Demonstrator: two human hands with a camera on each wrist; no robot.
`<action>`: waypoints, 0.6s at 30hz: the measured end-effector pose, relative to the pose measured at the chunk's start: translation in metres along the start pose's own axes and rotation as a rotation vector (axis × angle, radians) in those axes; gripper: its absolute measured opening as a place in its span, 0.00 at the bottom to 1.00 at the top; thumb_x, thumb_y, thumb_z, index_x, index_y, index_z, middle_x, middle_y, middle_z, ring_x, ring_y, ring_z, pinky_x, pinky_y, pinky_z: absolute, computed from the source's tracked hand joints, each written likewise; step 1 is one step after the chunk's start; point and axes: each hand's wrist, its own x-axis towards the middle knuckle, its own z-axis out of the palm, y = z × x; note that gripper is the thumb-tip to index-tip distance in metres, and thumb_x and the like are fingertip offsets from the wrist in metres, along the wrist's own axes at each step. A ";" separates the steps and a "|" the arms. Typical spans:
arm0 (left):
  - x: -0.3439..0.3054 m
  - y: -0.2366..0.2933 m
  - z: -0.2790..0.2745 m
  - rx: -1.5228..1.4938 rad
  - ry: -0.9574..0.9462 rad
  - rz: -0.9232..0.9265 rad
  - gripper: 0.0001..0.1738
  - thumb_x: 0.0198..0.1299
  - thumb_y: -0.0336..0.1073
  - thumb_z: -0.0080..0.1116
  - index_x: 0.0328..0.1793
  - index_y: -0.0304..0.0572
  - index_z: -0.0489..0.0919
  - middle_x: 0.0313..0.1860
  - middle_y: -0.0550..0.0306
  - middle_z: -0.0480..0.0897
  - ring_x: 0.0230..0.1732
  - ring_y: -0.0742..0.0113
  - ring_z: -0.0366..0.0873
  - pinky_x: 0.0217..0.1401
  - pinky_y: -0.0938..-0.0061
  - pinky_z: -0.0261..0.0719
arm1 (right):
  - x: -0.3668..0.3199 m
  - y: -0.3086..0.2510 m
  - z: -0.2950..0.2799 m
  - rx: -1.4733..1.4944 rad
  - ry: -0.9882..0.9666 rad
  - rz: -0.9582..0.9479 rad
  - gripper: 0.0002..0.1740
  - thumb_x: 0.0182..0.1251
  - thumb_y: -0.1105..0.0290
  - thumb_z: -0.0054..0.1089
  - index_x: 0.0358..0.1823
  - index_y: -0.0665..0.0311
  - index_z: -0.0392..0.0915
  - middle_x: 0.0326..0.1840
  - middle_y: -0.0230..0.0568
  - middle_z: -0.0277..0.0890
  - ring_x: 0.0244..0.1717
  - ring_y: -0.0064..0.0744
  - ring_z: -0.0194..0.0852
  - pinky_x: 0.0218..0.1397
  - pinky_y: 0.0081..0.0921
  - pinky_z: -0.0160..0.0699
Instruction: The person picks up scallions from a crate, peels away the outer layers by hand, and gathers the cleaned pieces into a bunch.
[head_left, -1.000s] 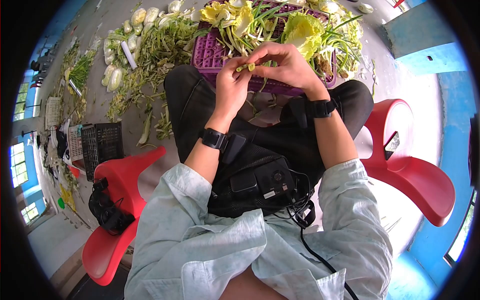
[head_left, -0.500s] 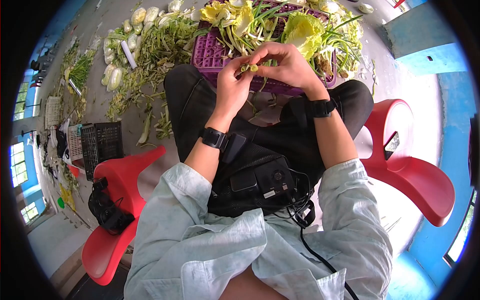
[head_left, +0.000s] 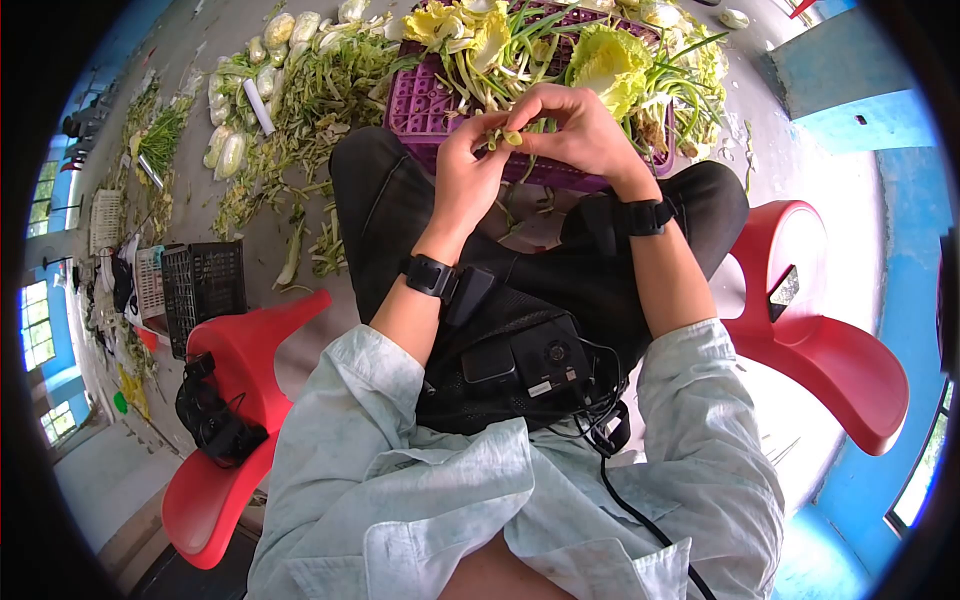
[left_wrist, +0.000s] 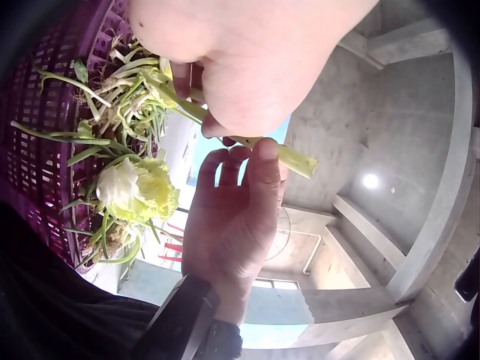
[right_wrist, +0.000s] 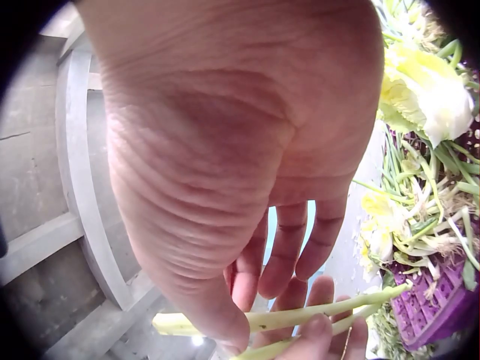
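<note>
In front of the knees, my left hand (head_left: pixel 468 172) and right hand (head_left: pixel 580 130) meet at a pale green stalk (head_left: pixel 512 138). The right thumb presses the stalk (left_wrist: pixel 297 160) near its cut end in the left wrist view. Another thin stalk strip (right_wrist: pixel 270 350) lies below the longer stalk (right_wrist: pixel 281 319), the two running close together towards the left hand's fingers. My left hand pinches there between thumb and fingertips. Just beyond the hands is a purple crate (head_left: pixel 415 105) topped with green onions (head_left: pixel 530 50) and a yellow-green cabbage leaf (head_left: pixel 608 68).
Leaf scraps (head_left: pixel 340 100) and several napa cabbages (head_left: pixel 230 155) cover the floor at the left. Red curved seats (head_left: pixel 240 350) flank the body, and a black headset (head_left: pixel 215 420) sits on the left one. A black crate (head_left: pixel 205 290) stands farther left.
The fingers have shifted slightly, and the stalk's end between them has moved a little to the right. Both hands keep hold of it, and the arms stay almost still.
</note>
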 end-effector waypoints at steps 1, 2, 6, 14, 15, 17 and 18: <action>0.000 0.000 0.000 0.001 -0.001 -0.001 0.14 0.66 0.26 0.66 0.57 0.32 0.83 0.51 0.53 0.88 0.52 0.68 0.84 0.60 0.72 0.79 | 0.000 0.001 0.000 0.000 0.000 -0.001 0.07 0.62 0.81 0.73 0.40 0.66 0.86 0.44 0.33 0.83 0.47 0.23 0.81 0.56 0.24 0.80; 0.000 0.001 0.000 0.003 -0.002 -0.001 0.14 0.66 0.26 0.65 0.57 0.32 0.83 0.51 0.53 0.88 0.52 0.69 0.84 0.59 0.72 0.79 | 0.000 0.002 0.000 0.002 0.002 0.003 0.07 0.62 0.81 0.73 0.40 0.66 0.86 0.43 0.33 0.83 0.47 0.23 0.81 0.55 0.24 0.80; -0.001 0.009 -0.001 0.025 -0.037 0.001 0.14 0.69 0.25 0.63 0.59 0.32 0.81 0.53 0.55 0.86 0.55 0.71 0.82 0.60 0.75 0.79 | 0.000 0.001 0.000 0.018 0.012 0.021 0.07 0.62 0.81 0.74 0.39 0.66 0.86 0.43 0.32 0.83 0.47 0.22 0.81 0.55 0.23 0.80; -0.001 0.009 0.000 0.023 -0.017 0.004 0.11 0.68 0.23 0.62 0.55 0.33 0.79 0.51 0.57 0.84 0.53 0.72 0.81 0.59 0.75 0.79 | 0.000 0.005 0.000 0.022 0.029 0.072 0.10 0.62 0.82 0.73 0.42 0.66 0.82 0.45 0.30 0.82 0.50 0.21 0.80 0.59 0.24 0.81; -0.001 0.008 0.000 0.005 -0.007 0.000 0.11 0.66 0.23 0.63 0.54 0.33 0.80 0.51 0.56 0.84 0.53 0.71 0.82 0.59 0.74 0.79 | 0.000 0.004 0.000 0.021 0.023 0.066 0.10 0.62 0.82 0.73 0.43 0.65 0.81 0.46 0.30 0.82 0.50 0.21 0.80 0.59 0.24 0.81; -0.001 0.006 0.000 -0.022 0.004 -0.005 0.12 0.65 0.23 0.65 0.53 0.32 0.80 0.50 0.55 0.85 0.53 0.70 0.83 0.59 0.74 0.80 | 0.000 0.002 0.001 0.012 0.018 0.059 0.11 0.63 0.82 0.72 0.44 0.65 0.81 0.46 0.30 0.82 0.50 0.21 0.81 0.59 0.24 0.82; -0.001 0.006 0.000 -0.031 0.005 -0.005 0.12 0.65 0.23 0.65 0.54 0.32 0.80 0.50 0.55 0.85 0.52 0.70 0.83 0.59 0.74 0.80 | 0.000 0.001 0.001 0.004 0.020 0.058 0.11 0.63 0.81 0.72 0.44 0.66 0.81 0.46 0.30 0.82 0.49 0.21 0.81 0.58 0.24 0.82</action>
